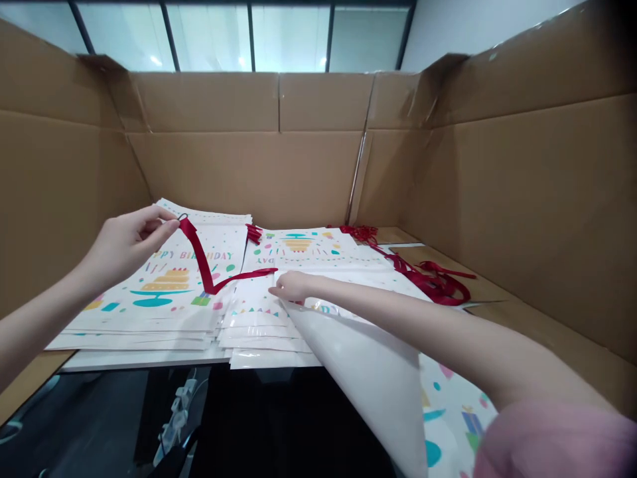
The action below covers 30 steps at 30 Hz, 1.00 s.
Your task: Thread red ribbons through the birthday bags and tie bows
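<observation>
My left hand (137, 236) is raised over the left stack of printed birthday sheets (164, 315), its fingers pinching a small dark loop at the end of a red ribbon (202, 262). The ribbon hangs down, bends, and runs right to a point just above my right hand (293, 287). My right hand is closed on the upper corner of a white sheet (368, 372), which drapes down over the near edge with its plain back partly turned up. Whether those fingers also touch the ribbon's end cannot be made out. Under that hand is a second stack of printed sheets (263, 332).
Tall cardboard walls (313, 176) stand at the back and both sides. More red ribbons (432, 282) lie right of the stacks, and a small red bundle (253, 234) sits between them. Below the near edge is a white power strip (175, 415) with cables.
</observation>
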Motion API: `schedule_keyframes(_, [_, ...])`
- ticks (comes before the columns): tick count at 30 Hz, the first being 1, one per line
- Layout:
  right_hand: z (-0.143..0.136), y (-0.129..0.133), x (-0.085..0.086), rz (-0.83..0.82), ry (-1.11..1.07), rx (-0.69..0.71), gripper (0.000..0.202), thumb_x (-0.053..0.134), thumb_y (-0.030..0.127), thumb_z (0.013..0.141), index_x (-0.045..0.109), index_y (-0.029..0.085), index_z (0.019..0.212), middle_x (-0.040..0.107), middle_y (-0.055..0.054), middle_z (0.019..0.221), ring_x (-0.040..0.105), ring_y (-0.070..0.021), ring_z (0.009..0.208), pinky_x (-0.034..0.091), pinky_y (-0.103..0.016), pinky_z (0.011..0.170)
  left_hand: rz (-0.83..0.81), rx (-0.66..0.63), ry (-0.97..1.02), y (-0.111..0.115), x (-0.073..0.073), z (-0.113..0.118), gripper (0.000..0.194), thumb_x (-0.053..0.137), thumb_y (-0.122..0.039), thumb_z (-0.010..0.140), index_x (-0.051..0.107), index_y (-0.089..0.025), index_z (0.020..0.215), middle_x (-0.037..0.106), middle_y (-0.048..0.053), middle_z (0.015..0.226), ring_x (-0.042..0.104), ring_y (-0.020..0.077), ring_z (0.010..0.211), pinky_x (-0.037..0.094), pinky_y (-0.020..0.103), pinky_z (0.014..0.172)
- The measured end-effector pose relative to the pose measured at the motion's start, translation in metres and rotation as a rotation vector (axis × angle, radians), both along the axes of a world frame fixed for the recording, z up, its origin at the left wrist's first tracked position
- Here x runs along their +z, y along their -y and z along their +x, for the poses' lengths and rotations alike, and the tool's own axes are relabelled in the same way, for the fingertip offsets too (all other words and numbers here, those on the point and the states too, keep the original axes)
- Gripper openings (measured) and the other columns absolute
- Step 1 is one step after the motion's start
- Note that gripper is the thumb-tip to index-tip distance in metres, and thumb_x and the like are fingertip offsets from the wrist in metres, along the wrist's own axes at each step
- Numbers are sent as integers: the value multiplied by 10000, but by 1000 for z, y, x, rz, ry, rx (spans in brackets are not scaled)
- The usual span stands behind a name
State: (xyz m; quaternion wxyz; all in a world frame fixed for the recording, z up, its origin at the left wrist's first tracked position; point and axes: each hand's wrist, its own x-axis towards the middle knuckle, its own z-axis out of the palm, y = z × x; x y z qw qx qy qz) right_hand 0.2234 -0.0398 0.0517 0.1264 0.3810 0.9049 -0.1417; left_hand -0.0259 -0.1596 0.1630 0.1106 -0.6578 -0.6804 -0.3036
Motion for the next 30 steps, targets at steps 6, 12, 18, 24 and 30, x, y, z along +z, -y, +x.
schedule_keyframes(6, [47,7,1,-149,-213,129,531,345,515,904,573,193,1259,611,-128,1150,543,-271,1103,439,-344,877,-35,-90,39,-34,-24,17,265,457,-436,849,600,-212,857,470,-56,510,421,94,486,310,198,507])
schedule_keyframes(12, [54,45,-19,-60,-111,94,1066,522,790,634,188,247,1488,139,-180,1526,81,-449,1374,160,-669,1017,-56,-112,-39,-44,-25,31,267,438,-410,864,607,-204,850,456,-52,509,412,99,505,287,213,517])
schedule_keyframes(18, [53,62,-42,132,-144,153,1124,597,756,604,121,265,1496,102,-183,1535,60,-492,1360,156,-701,987,-56,-112,-71,-37,-24,33,249,459,-383,873,616,-190,880,429,-56,512,379,87,500,269,212,513])
schedule_keyframes(24, [55,39,-31,110,-191,134,794,477,681,779,332,257,1434,300,-182,1467,286,-421,1313,317,-608,960,-73,-115,-103,-42,-32,35,236,467,-369,867,619,-189,873,447,-53,535,391,90,526,282,206,530])
schedule_keyframes(30, [42,-12,-31,159,-274,125,600,502,479,856,409,199,1379,386,-174,1398,378,-344,1249,351,-508,956,-137,-180,-60,-69,-43,36,275,436,-401,862,599,-185,816,422,-47,511,373,97,484,266,214,497])
